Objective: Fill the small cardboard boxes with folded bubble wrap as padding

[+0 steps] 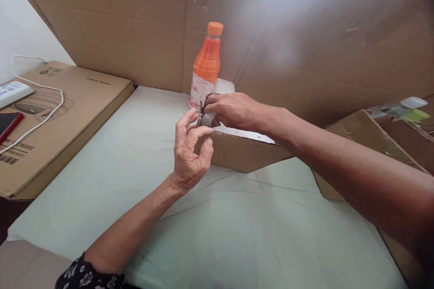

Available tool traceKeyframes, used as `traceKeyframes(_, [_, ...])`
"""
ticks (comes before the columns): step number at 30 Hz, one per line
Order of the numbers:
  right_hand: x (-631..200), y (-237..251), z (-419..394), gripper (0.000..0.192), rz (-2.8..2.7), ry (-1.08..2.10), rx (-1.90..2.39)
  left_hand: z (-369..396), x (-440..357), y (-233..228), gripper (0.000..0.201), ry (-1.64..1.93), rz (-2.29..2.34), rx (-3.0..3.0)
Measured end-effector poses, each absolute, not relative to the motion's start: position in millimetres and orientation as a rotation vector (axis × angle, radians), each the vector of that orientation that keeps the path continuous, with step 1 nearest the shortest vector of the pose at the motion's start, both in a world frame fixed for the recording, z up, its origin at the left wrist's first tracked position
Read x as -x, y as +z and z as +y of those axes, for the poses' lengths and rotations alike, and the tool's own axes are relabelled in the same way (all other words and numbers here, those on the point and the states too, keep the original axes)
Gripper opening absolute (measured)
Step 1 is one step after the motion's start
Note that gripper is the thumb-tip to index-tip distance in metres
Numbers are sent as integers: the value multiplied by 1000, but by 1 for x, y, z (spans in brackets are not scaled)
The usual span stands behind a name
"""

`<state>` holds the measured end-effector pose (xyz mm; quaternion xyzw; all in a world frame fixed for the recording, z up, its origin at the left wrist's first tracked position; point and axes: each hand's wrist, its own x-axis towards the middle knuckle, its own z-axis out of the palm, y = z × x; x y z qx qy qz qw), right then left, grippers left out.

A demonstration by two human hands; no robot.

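While a flat box (101, 95) lies far left, left hand (192, 151) curls loosely at the small carton's (242, 151) rim, hold uncertain. Orange bottle (206, 61) stands just beyond the carton's left end. Right hand (235, 109) dips into the carton, grip hidden. Carton standing open; work inside looks unfinished.
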<state>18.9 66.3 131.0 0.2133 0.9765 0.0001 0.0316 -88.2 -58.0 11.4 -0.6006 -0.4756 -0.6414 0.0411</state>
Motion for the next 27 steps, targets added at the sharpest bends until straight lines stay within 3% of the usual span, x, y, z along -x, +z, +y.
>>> traceKeyframes(3, [-12, 127, 59, 27, 2879, 507, -647, -58, 87, 10, 14, -1982, -1450, 1840])
traceKeyframes(6, [-4, 125, 56, 30, 2797, 693, -635, -58, 86, 9, 14, -1996, -1457, 1834])
traceKeyframes(15, [-2, 119, 56, 21, 2837, 369, -631, -57, 86, 7, 13, -2064, -1475, 1802])
traceKeyframes(19, [-32, 132, 52, 29, 3023, 148, -774, -59, 87, 10, 13, -2098, -1535, 1815])
traceKeyframes(23, [-108, 138, 17, 24, 3490, 152, -1314, -63, 100, 5, 39, -2276, -1624, 1831])
traceKeyframes(25, [-150, 121, -7, 21, 3654, 208, -1852, -67, 109, -3, 52, -2301, -1753, 1860])
traceKeyframes(27, [-180, 90, -27, 24, 3537, 51, -2416, -73, 118, -13, 55, -2258, -1930, 1901])
